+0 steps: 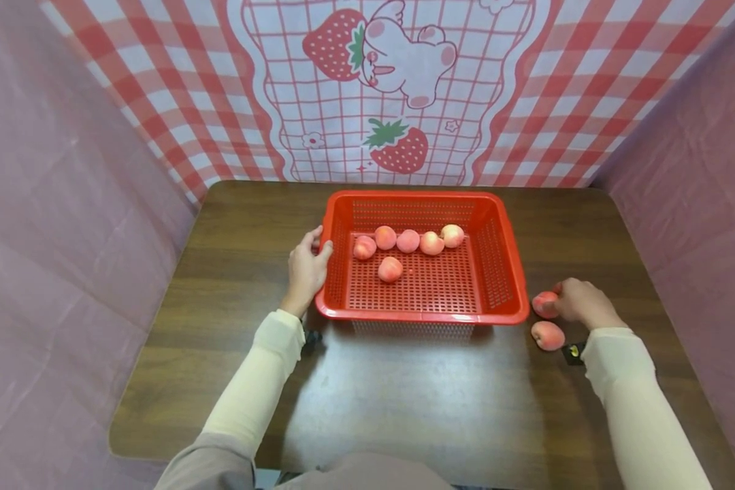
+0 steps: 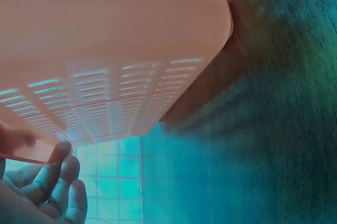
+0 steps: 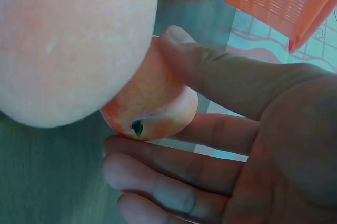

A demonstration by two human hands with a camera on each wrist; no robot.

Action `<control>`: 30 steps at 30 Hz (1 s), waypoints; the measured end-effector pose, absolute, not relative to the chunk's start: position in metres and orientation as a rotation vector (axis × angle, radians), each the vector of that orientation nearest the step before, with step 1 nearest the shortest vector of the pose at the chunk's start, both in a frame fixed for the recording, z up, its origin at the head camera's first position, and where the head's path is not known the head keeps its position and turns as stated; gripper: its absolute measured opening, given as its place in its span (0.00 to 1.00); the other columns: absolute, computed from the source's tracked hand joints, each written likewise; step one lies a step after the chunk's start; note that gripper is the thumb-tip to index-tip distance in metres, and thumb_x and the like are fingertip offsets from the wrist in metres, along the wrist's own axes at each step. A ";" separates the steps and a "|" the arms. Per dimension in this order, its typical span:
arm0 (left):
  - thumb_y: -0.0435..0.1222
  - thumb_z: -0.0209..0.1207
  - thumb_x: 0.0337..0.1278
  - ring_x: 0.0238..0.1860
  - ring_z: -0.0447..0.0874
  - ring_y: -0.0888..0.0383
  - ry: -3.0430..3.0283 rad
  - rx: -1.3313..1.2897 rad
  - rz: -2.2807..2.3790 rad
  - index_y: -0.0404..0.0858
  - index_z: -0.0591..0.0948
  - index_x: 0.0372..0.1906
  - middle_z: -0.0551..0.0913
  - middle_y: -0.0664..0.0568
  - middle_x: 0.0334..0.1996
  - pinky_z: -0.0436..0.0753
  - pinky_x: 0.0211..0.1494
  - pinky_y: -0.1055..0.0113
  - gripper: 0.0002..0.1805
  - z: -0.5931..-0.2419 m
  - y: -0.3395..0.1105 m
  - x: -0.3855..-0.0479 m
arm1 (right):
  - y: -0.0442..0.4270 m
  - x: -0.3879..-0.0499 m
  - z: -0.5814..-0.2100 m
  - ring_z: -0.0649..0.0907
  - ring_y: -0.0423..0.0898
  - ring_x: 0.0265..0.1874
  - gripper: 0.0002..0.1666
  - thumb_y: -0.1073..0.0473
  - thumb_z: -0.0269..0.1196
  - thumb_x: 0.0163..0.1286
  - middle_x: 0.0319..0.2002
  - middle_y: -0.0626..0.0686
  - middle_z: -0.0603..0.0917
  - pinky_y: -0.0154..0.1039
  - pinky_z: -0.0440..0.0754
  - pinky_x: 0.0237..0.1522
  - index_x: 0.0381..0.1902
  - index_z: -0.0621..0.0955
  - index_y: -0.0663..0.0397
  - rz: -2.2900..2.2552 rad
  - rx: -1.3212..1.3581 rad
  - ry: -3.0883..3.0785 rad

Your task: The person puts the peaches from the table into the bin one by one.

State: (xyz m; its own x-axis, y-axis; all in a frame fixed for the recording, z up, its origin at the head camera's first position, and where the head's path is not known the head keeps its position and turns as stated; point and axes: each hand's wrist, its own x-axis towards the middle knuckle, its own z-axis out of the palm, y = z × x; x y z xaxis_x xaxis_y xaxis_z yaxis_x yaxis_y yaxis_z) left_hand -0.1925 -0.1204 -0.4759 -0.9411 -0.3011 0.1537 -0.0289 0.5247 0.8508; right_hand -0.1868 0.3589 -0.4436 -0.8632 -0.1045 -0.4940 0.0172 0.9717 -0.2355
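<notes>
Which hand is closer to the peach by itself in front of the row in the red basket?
Left. The left hand grips the left rim of the basket, level with that front peach; the right hand is farther, beyond the basket's right side, holding another peach.

Bright head view, teal-cast wrist views
Glare whitens the brown round-cornered wood-grain tabletop [image 1: 416, 401]; left wrist detail seems soft.

Has at the back a red-and-white checked cloth [image 1: 184, 88] with printed strawberries [image 1: 401, 153], and at both sides plain pinkish curtains [image 1: 61, 224]. Includes below a brown wood-grained table [image 1: 202, 286] with rounded corners, and on its near part a pale glare [image 1: 404, 388].
</notes>
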 end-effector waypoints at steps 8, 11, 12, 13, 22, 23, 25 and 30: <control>0.39 0.59 0.62 0.44 0.85 0.45 -2.490 0.281 -1.381 0.39 0.78 0.61 0.86 0.40 0.41 0.77 0.53 0.51 0.23 -0.474 -0.120 -0.193 | 0.354 -0.186 -0.444 0.78 0.56 0.30 0.27 0.44 0.67 0.59 0.30 0.59 0.82 0.46 0.74 0.32 0.38 0.83 0.65 -0.352 -0.064 2.610; 0.38 0.59 0.62 0.44 0.85 0.45 -2.488 0.283 -1.381 0.38 0.78 0.61 0.86 0.40 0.41 0.77 0.53 0.52 0.22 -0.475 -0.120 -0.193 | 0.354 -0.187 -0.444 0.78 0.55 0.29 0.24 0.43 0.68 0.58 0.28 0.57 0.81 0.44 0.73 0.29 0.33 0.83 0.61 -0.347 -0.074 2.618; 0.38 0.59 0.62 0.43 0.85 0.45 -2.489 0.284 -1.378 0.38 0.78 0.61 0.86 0.40 0.41 0.78 0.53 0.52 0.22 -0.475 -0.120 -0.193 | 0.354 -0.187 -0.443 0.78 0.55 0.29 0.23 0.43 0.67 0.58 0.27 0.57 0.81 0.44 0.72 0.29 0.32 0.83 0.60 -0.342 -0.077 2.619; 0.38 0.59 0.62 0.43 0.85 0.45 -2.488 0.285 -1.379 0.38 0.78 0.61 0.86 0.40 0.40 0.78 0.53 0.52 0.22 -0.475 -0.120 -0.192 | 0.354 -0.188 -0.443 0.77 0.55 0.28 0.23 0.43 0.67 0.58 0.27 0.57 0.81 0.44 0.72 0.29 0.32 0.83 0.61 -0.340 -0.078 2.618; 0.38 0.58 0.61 0.41 0.84 0.44 -2.478 0.301 -1.386 0.38 0.79 0.60 0.85 0.39 0.38 0.78 0.51 0.51 0.22 -0.473 -0.120 -0.193 | 0.351 -0.190 -0.440 0.78 0.55 0.29 0.27 0.45 0.66 0.61 0.29 0.59 0.83 0.46 0.76 0.30 0.37 0.83 0.69 -0.329 -0.053 2.577; 0.38 0.58 0.62 0.41 0.84 0.45 -2.480 0.303 -1.388 0.38 0.79 0.60 0.85 0.39 0.38 0.78 0.52 0.52 0.22 -0.472 -0.120 -0.193 | 0.351 -0.189 -0.439 0.78 0.55 0.29 0.28 0.45 0.67 0.61 0.30 0.60 0.83 0.45 0.76 0.30 0.37 0.83 0.69 -0.330 -0.047 2.575; 0.38 0.58 0.62 0.42 0.84 0.45 -2.482 0.305 -1.393 0.38 0.79 0.61 0.85 0.39 0.39 0.78 0.52 0.52 0.22 -0.472 -0.119 -0.192 | 0.352 -0.189 -0.440 0.78 0.55 0.29 0.28 0.44 0.67 0.61 0.29 0.59 0.83 0.45 0.76 0.30 0.37 0.83 0.69 -0.334 -0.044 2.573; 0.39 0.58 0.62 0.43 0.84 0.45 -2.495 0.316 -1.396 0.39 0.78 0.61 0.85 0.39 0.39 0.78 0.53 0.52 0.22 -0.473 -0.119 -0.191 | 0.352 -0.187 -0.441 0.77 0.54 0.28 0.28 0.43 0.67 0.61 0.27 0.57 0.81 0.43 0.74 0.29 0.35 0.83 0.68 -0.335 -0.026 2.561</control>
State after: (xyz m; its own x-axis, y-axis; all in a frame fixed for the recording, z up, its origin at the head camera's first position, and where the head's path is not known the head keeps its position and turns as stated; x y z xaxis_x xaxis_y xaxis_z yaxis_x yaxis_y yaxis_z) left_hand -0.1911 -0.1193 -0.4731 -0.9413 -0.3147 0.1225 -0.0603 0.5136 0.8559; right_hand -0.1874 0.3516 -0.4406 -0.8479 -0.0870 -0.5230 0.0506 0.9687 -0.2432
